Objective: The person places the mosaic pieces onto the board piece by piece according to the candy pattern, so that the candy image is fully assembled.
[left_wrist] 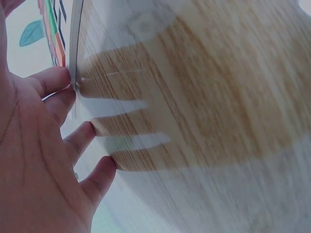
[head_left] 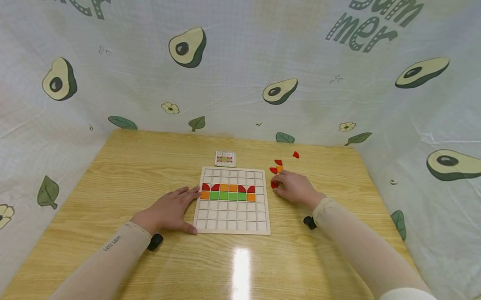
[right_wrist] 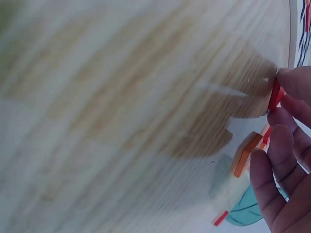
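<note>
A pale wooden grid board (head_left: 231, 216) lies on the table. Across two of its rows sit red quarter-circle tiles (head_left: 205, 187), orange square tiles (head_left: 233, 187) and green tiles (head_left: 223, 196). Against the board's left edge rests my left hand (head_left: 172, 210), fingers spread and fairly straight; the left wrist view shows fingertips (left_wrist: 60, 77) at the board's side. Just right of the board, my right hand (head_left: 294, 187) pinches a red tile (right_wrist: 275, 94) between thumb and fingers, close to the tabletop. Fingers partly hide that tile's shape.
Beyond my right hand lie loose red quarter-circle tiles (head_left: 278, 162) and an orange square tile (head_left: 279, 168); another red tile (head_left: 296, 155) is farther back. A small pattern card (head_left: 225, 158) lies behind the board. A printed curtain (head_left: 234, 118) hangs around the wooden table (head_left: 151, 157).
</note>
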Motion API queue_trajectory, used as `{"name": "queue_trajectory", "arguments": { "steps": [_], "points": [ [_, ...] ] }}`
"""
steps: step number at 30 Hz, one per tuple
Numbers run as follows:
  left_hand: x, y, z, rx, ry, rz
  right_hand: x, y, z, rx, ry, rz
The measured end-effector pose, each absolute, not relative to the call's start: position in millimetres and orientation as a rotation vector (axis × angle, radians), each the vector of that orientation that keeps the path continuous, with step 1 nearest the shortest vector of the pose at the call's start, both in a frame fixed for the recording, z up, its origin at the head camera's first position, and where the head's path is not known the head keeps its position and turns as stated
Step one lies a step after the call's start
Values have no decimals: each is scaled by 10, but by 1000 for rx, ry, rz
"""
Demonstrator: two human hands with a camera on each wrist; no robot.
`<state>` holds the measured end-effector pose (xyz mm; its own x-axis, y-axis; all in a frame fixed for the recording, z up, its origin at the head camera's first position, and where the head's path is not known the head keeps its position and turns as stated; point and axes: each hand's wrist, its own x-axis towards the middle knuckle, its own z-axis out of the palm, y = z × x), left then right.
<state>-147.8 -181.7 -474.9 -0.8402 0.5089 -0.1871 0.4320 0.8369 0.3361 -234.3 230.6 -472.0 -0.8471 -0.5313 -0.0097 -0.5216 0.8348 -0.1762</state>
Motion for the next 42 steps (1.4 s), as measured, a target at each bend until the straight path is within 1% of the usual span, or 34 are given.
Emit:
{"name": "queue_trajectory", "arguments": {
  "steps": [5,15,28,34,42],
  "points": [
    [-1478,-1836,-4772,715,2753,422,-2279,2292,-4722,-871,2939,-271],
    [-1457,-1827,-4703,719,2748,430,-2170,2308,-4691,-914,2923,-250],
    [-1447,-1813,-4672,695,2732,410,-2143,2306,-4724,-926,2924,-294],
    [-1444,-1808,-4674,698,2734,410,-2117,2284,-4727,-991,2914,-345],
    [-1442,-1808,-4656,695,2733,395,-2067,2278,-4751,-891,3007,-279]
  ]
}}
